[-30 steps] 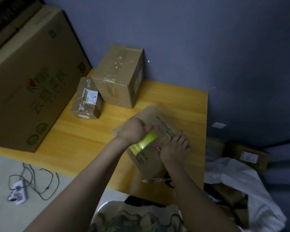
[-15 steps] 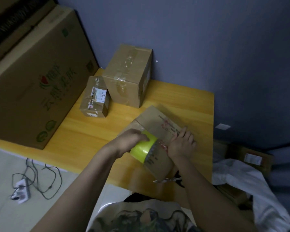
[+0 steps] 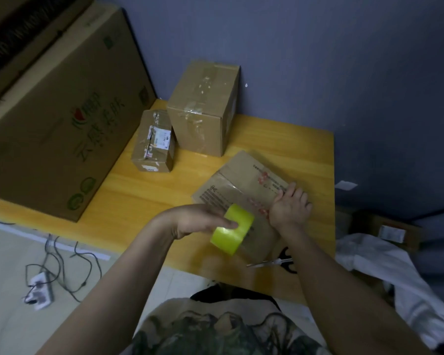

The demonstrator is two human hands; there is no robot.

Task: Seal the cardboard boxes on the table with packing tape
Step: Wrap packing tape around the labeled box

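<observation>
Gripping the tape roll [image 3: 231, 229] with one digit hooked into its core, the left hand [image 3: 195, 221] is hovering near the table's [image 3: 139, 201] front edge. The right hand [image 3: 290, 206] is pressing down, fingers extended, on the cardboard box [image 3: 241, 175] lying toward the front right corner. The box is looking light, thin and likely to slide, so pinning its top is probably helping. The roll is seeming stiff, its core offering the surest hold.

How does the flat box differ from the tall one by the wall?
The flat box lies low; the tall box stands upright. The flat box carries print; the tall box shows clear tape. The right hand presses the flat box, the left hand grips a tape roll at its edge; the tall box is untouched. Both are cardboard.
</observation>
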